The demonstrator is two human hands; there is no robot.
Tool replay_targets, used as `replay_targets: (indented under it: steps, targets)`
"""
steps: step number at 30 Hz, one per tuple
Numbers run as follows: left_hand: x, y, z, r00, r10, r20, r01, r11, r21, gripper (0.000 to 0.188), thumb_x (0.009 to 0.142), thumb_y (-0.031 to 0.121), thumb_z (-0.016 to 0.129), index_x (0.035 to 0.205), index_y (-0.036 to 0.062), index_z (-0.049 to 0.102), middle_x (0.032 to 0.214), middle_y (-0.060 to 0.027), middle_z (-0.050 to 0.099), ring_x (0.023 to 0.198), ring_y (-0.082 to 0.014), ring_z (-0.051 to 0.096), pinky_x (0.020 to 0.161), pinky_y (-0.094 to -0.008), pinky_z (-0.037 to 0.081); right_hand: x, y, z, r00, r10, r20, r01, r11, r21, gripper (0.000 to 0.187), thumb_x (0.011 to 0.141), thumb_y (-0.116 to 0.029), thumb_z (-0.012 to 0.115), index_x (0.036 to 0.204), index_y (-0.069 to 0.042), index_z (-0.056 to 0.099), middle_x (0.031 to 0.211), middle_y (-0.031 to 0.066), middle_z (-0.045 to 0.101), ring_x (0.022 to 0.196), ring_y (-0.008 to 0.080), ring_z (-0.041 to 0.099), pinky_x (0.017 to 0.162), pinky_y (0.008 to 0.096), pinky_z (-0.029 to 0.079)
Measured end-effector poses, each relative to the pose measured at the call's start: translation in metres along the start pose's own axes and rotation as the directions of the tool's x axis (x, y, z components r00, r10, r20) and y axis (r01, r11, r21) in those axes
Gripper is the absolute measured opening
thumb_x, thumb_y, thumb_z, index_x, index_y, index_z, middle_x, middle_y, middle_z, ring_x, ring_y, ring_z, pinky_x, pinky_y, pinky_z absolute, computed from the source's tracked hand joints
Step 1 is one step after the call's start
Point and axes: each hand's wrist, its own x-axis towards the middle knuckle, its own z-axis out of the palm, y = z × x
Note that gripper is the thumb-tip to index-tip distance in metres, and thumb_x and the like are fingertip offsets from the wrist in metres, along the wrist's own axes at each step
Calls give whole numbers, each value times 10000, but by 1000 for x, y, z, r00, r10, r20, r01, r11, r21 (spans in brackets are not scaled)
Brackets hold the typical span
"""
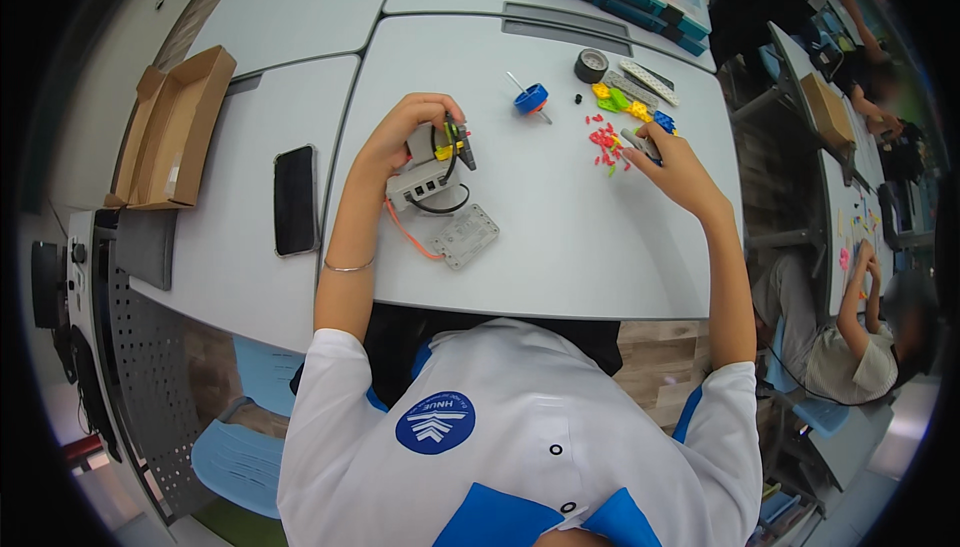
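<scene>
**Our left hand and right hand each hold a part**

Our left hand has its fingers closed on a yellow and black part. It is over the left side of the white table. A black cord loops by it, next to a gray block with square holes. An orange wire goes to a flat gray box that lies nearer to us.

Our right hand is well apart from the left. Its thumb and fingers pinch a small gray part, just beside a pile of tiny pink bits. We cannot tell if that part touches the table.

Past the pile we see yellow pieces, blue pieces and a black roll of tape. A blue wheel with a rod through it is between our 2 hands, farther off. On our left lie a black phone and an open brown box.
</scene>
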Motion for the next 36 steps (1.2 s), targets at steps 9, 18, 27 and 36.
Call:
replay_targets:
  steps: [9,18,27,36]
  targets:
    - [-1,1,5,990,37,135,-15,987,-159,219,621,31,480,763,-13,640,802,-127,637,777,-213,614,700,-323,536,3,-88,52,746,-643,-175,625,766,-152,211,904,-219,705,1044,-83,624,852,97,607,855,264,611,755,377,480]
    - [-2,5,18,991,-33,132,41,997,-59,172,651,58,482,725,-9,622,814,-90,612,737,-149,579,704,-277,519,23,-114,61,673,-722,-160,633,674,-382,186,881,-209,703,1026,-134,615,867,33,619,909,223,618,786,374,474]
    - [-5,10,25,996,-48,72,49,999,-10,185,626,59,486,720,-15,627,807,-92,611,716,-153,576,686,-276,524,21,-110,59,650,-739,-179,614,649,-450,176,836,-167,712,991,-150,632,865,17,629,910,207,622,804,357,454]
    - [-2,7,21,995,-78,64,76,997,30,192,622,50,483,728,-20,627,814,-97,610,705,-157,579,695,-290,538,21,-113,59,629,-761,-159,573,592,-566,107,867,-163,670,968,-144,640,864,18,640,893,201,633,780,347,445]
